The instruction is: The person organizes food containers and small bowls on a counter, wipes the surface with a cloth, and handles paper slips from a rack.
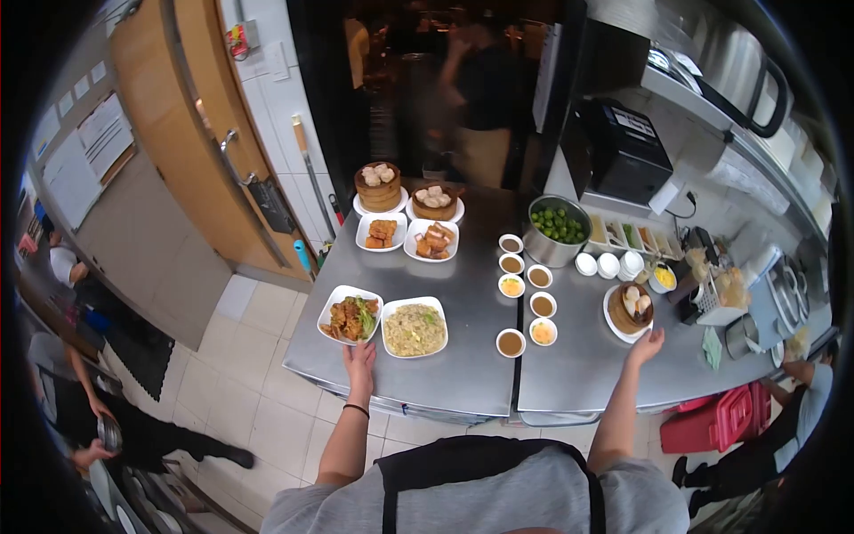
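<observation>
Left hand (360, 359) at the counter's (463, 374) near edge, fingers flat and loose, tips touching the near rim of the square plate (350, 315) of saucy meat with greens; nothing gripped. Right hand (644, 346) on the right half of the counter, fingers spread and relaxed, tips at the near rim of the steamer plate (627, 309), a bamboo basket of dumplings on a white plate; whether it truly grips, cannot tell. Just right of the meat plate, touching or nearly so, fried rice (414, 327) in a square plate. Between rice and steamer, sauce cups (525, 294) in two loose columns along the seam, running from near edge toward the middle. Farther, right side: metal bowl of limes (558, 226), small white cups (608, 264) beside it, condiment tray (632, 235) toward the back right. Far left corner: two square plates of fried pieces (408, 237), behind them two stacked steamers (402, 190) on plates. Beyond the far edge a person in dark apron (485, 98), blurred. On the left floor, another person (84, 418) crouched; at the right edge a third person's arm (783, 427) near a red box (716, 418).
</observation>
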`<state>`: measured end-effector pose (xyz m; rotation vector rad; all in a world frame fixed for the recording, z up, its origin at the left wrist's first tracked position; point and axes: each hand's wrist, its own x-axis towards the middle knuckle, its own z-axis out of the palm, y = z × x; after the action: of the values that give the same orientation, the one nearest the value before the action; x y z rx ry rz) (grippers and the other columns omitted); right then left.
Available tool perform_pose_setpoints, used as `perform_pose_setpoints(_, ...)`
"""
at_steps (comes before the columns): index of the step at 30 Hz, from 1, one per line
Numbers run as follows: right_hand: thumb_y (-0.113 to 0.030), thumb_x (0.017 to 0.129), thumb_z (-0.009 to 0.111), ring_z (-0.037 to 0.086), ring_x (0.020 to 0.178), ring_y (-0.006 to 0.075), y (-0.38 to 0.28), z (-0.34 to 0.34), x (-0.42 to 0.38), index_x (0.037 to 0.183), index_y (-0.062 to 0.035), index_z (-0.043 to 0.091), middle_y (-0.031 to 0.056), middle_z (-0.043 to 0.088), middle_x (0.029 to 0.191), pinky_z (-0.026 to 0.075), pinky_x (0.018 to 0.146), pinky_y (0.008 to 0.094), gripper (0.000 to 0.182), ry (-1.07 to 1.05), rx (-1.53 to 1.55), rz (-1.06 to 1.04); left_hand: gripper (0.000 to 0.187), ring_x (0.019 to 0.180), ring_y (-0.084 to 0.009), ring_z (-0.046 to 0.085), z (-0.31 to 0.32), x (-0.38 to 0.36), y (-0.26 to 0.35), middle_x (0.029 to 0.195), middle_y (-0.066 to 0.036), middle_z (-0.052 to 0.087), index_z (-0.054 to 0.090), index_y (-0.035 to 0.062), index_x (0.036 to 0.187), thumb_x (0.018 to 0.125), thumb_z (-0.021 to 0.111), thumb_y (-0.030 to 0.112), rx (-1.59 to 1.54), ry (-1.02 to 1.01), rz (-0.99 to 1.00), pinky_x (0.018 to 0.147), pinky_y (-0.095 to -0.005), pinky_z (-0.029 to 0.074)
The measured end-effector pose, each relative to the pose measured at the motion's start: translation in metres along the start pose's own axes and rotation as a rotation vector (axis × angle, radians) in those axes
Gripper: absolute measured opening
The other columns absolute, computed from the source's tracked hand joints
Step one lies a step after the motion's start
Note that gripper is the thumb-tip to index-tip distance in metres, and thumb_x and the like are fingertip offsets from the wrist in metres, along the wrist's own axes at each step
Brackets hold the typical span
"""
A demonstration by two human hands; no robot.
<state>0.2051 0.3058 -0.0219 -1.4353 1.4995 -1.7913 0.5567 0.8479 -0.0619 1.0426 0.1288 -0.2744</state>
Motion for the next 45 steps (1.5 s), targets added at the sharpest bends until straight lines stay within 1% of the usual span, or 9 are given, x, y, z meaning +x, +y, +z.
perform_pose_setpoints(1, -0.01, 0.081, 0.052, 0.054, 0.096, 0.0246, 0.031, 0.004, 0.01, 0.11, 0.0045, 0.05, 0.0178, 0.054, 0.106, 0.044, 0.081, 0.0332, 0.033, 0.019, -0.015, 0.01, 0.066, 0.096, -0.0236, 0.054, 0.001, 0.0, 0.0, 0.11, -0.016, 0.047, 0.012, 0.0046, 0.132, 0.084, 0.056, 0.02, -0.022, 0.004, -0.003, 0.081, -0.0313, 0.045)
perform_pose_setpoints(3, -0.014, 0.078, 0.053, 0.057, 0.084, 0.0257, 0.075, -0.011, 0.026, 0.109, 0.0044, 0.049, 0.0173, 0.056, 0.099, 0.048, 0.073, 0.034, 0.036, -0.013, -0.128, 0.584, 0.065, 0.097, -0.0243, 0.053, -0.002, 0.001, -0.003, 0.11, -0.016, 0.047, 0.013, 0.0036, 0.131, 0.084, 0.055, 0.022, -0.006, 0.01, -0.017, 0.081, -0.0319, 0.045)
perform_pose_setpoints(5, -0.014, 0.08, 0.047, 0.056, 0.061, 0.0242, 0.092, -0.009, 0.019, 0.097, -0.0012, 0.05, 0.0132, 0.057, 0.082, 0.051, 0.055, 0.0363, 0.021, -0.21, 0.364, 0.952, 0.059, 0.098, -0.0263, 0.053, 0.0, 0.006, -0.006, 0.109, -0.019, 0.047, 0.019, 0.0018, 0.126, 0.085, 0.054, 0.025, 0.018, 0.03, -0.001, 0.082, -0.033, 0.045)
perform_pose_setpoints(14, -0.007, 0.074, 0.054, 0.061, 0.056, 0.0239, 0.025, 0.019, 0.004, 0.087, 0.0104, 0.055, 0.0176, 0.058, 0.081, 0.053, 0.045, 0.0294, 0.022, -0.09, -0.042, 0.856, 0.053, 0.107, -0.0276, 0.047, 0.0, -0.003, -0.015, 0.117, -0.019, 0.043, 0.028, -0.0008, 0.123, 0.085, 0.053, 0.025, 0.108, 0.019, -0.027, 0.089, -0.0351, 0.041)
perform_pose_setpoints(19, -0.008, 0.074, 0.052, 0.059, 0.077, 0.0262, 0.08, 0.009, 0.011, 0.103, 0.0077, 0.044, 0.017, 0.053, 0.095, 0.053, 0.054, 0.0349, 0.034, 0.091, -0.151, 0.679, 0.055, 0.108, -0.0314, 0.047, -0.005, -0.028, -0.028, 0.123, -0.023, 0.039, 0.027, -0.0017, 0.127, 0.087, 0.047, 0.03, 0.17, 0.023, -0.144, 0.089, -0.0379, 0.041)
perform_pose_setpoints(25, -0.003, 0.07, 0.049, 0.055, 0.077, 0.0215, 0.046, -0.077, 0.003, 0.107, -0.0033, 0.041, 0.0107, 0.051, 0.094, 0.05, 0.063, 0.0316, 0.037, -0.246, 0.491, 0.798, 0.05, 0.099, -0.0336, 0.052, 0.043, -0.047, -0.027, 0.117, -0.026, 0.042, 0.03, -0.0043, 0.123, 0.088, 0.045, 0.028, 0.082, -0.029, -0.316, 0.083, -0.0382, 0.047)
perform_pose_setpoints(28, 0.001, 0.07, 0.051, 0.055, 0.082, 0.0204, 0.072, -0.101, 0.01, 0.113, -0.0046, 0.037, 0.0108, 0.05, 0.097, 0.049, 0.066, 0.0321, 0.046, -0.517, 0.296, 0.766, 0.044, 0.095, -0.034, 0.055, 0.058, -0.04, -0.023, 0.109, -0.025, 0.048, 0.032, -0.0058, 0.119, 0.089, 0.044, 0.025, 0.054, -0.051, -0.328, 0.08, -0.0368, 0.049)
perform_pose_setpoints(36, -0.002, 0.074, 0.048, 0.057, 0.075, 0.0163, -0.059, -0.097, -0.085, 0.118, -0.0083, 0.038, 0.009, 0.057, 0.087, 0.048, 0.063, 0.0289, 0.046, -1.074, 0.298, 0.721, 0.026, 0.09, -0.0285, 0.058, 0.065, -0.008, -0.02, 0.103, -0.019, 0.054, 0.04, -0.0045, 0.109, 0.085, 0.037, 0.006, 0.181, -0.052, -0.292, 0.075, -0.0346, 0.053)
perform_pose_setpoints(45, 0.004, 0.07, 0.049, 0.059, 0.069, 0.0172, -0.118, -0.05, -0.255, 0.109, -0.0055, 0.041, 0.0097, 0.056, 0.082, 0.05, 0.057, 0.0288, 0.04, -1.558, 0.328, 0.845, 0.034, 0.092, -0.0311, 0.057, 0.056, 0.014, -0.015, 0.102, -0.02, 0.053, 0.037, -0.0031, 0.115, 0.086, 0.046, 0.014, 0.109, -0.159, -0.433, 0.078, -0.0377, 0.051)
